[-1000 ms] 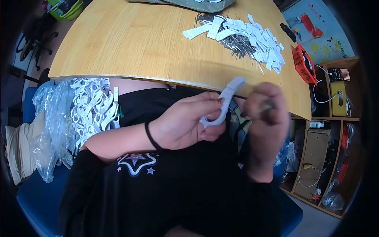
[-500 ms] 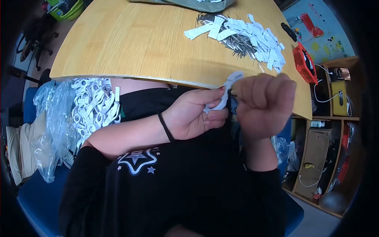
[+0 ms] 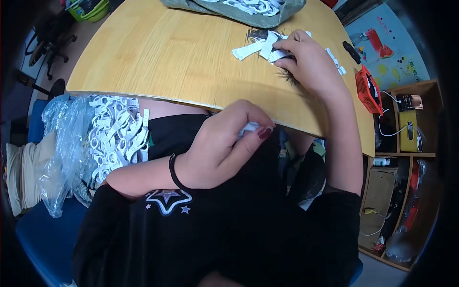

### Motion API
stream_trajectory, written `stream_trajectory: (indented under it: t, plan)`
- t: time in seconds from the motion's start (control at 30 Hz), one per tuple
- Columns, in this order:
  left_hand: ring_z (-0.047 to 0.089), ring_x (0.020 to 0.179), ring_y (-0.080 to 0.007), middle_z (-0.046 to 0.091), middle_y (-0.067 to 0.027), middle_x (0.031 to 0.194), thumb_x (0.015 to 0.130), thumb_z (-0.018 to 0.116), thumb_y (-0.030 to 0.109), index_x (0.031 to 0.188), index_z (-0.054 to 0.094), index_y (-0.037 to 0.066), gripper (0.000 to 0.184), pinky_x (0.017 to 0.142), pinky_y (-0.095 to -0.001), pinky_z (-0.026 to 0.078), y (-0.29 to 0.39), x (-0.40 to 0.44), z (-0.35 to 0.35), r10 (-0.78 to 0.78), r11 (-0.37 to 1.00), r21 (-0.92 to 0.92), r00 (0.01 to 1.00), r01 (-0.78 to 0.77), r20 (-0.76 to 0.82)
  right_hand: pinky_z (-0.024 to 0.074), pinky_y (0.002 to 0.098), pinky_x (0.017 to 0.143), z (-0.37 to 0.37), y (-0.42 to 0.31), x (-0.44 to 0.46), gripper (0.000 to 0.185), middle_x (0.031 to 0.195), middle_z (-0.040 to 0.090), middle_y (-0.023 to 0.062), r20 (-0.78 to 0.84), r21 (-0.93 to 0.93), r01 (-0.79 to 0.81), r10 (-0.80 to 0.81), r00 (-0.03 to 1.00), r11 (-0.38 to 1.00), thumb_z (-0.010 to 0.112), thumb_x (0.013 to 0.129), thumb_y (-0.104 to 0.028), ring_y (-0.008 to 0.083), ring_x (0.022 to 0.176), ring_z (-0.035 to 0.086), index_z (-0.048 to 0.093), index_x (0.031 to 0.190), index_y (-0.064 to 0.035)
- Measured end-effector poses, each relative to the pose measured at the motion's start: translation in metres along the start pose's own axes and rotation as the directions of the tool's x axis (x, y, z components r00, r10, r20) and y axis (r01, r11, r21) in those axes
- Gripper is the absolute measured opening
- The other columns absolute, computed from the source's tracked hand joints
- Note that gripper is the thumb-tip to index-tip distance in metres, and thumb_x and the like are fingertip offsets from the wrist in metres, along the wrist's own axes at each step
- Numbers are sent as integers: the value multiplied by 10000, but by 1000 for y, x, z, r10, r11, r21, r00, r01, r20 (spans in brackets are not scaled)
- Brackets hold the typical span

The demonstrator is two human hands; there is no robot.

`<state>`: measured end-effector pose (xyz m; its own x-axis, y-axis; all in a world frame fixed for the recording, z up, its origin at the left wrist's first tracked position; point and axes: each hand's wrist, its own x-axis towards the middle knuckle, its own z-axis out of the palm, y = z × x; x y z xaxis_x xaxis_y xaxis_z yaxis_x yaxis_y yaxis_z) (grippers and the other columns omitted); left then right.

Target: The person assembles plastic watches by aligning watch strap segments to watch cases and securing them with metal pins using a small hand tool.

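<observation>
Above my lap, my left hand (image 3: 227, 146) is closed around a white ring-ended strap (image 3: 248, 128), mostly hidden by its fingers and thumb. My right hand (image 3: 308, 57) reaches onto the table, palm down. Its thumb and fingers are bent and apart, touching a pile of white fabric strips (image 3: 248, 50) and thin dark wire-like pieces (image 3: 287, 75). The hand covers much of that pile. Beside my left forearm, many white ring-ended straps (image 3: 117, 129) lie heaped at my side.
A grey-green bag (image 3: 239, 15) holding more white pieces stands at the table's (image 3: 158, 52) far edge. To the right are a black object (image 3: 351, 52), a red basket (image 3: 368, 91) and a wooden shelf (image 3: 406, 154). Clear plastic bags (image 3: 67, 143) hang at the left.
My right hand has left the strap near my left hand and moved forward to the pile, its fist opened. My left hand has turned back-up, still holding the strap.
</observation>
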<state>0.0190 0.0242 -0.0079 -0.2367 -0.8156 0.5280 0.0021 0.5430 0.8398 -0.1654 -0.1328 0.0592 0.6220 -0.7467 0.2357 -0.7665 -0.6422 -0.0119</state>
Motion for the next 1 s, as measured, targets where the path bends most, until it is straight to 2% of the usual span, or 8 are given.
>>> stream_trajectory:
  t: [0.1, 0.23, 0.37, 0.47, 0.57, 0.67, 0.83, 1.0]
  plan:
    - [629, 882, -161, 639, -153, 975, 1034, 446, 113, 1087, 475, 13, 117, 794, -273, 486, -3, -2, 8, -253, 869, -449, 967, 208, -42, 501, 413, 804, 0, -3, -2, 260, 1002, 606, 113, -20, -38, 8, -9, 1000, 999, 731, 816, -180, 310, 927, 628, 707, 1046, -61]
    - [558, 560, -92, 605, -82, 794, 1061, 412, 198, 1109, 455, 23, 187, 524, -191, 428, 7, 6, -7, -392, 765, -485, 904, 423, 170, 500, 382, 782, -9, 9, -16, 228, 948, 615, 118, -282, 139, 35, 5, 959, 990, 720, 839, -172, 305, 876, 628, 699, 1027, -45]
    - [507, 493, -82, 510, -33, 699, 1061, 408, 190, 1271, 437, 17, 274, 447, -185, 368, 0, 11, -11, -349, 787, -524, 936, 324, 54, 494, 293, 746, -27, -17, -55, 139, 960, 659, 102, -467, 301, -8, 155, 870, 953, 673, 893, -93, 219, 849, 650, 680, 1008, -14]
    - [505, 478, -81, 494, -25, 703, 1055, 413, 167, 1306, 449, 10, 298, 434, -185, 367, 1, 17, -12, -384, 709, -574, 907, 409, 172, 497, 275, 747, -30, -57, -91, 97, 975, 672, 104, -272, 792, -17, 377, 885, 611, 631, 911, -30, 192, 868, 653, 672, 981, 23]
    - [501, 474, -82, 520, -26, 716, 1039, 456, 168, 1280, 462, -3, 295, 423, -185, 380, -13, 15, -9, -295, 509, -638, 813, 578, 502, 509, 284, 761, -7, -63, -106, 88, 983, 681, 116, -345, 860, 228, 191, 919, 457, 623, 903, -4, 201, 866, 656, 665, 964, 43]
    - [498, 472, -97, 524, -42, 725, 1040, 456, 179, 1287, 440, -5, 308, 410, -196, 382, -12, 16, -7, -213, 336, -693, 768, 639, 605, 518, 291, 754, -3, -65, -113, 67, 945, 692, 138, -342, 899, 251, 217, 914, 359, 631, 888, -4, 216, 818, 662, 671, 919, 39]
    - [508, 480, -120, 537, -70, 745, 1041, 460, 194, 1266, 435, -3, 301, 394, -211, 382, -9, 17, -5, -240, -63, -787, 756, 614, 609, 511, 295, 703, -18, -54, -116, 65, 904, 704, 160, -417, 713, 282, 65, 907, 642, 663, 845, -39, 228, 771, 674, 687, 850, 21]
    - [494, 494, -92, 525, -33, 753, 1027, 478, 139, 1120, 509, 8, 164, 394, -202, 346, -3, 17, -6, -356, 406, -551, 681, 729, 639, 461, 266, 623, -17, -52, -111, 85, 906, 705, 146, -473, 659, 350, 5, 881, 665, 693, 827, -83, 199, 742, 653, 694, 861, -5]
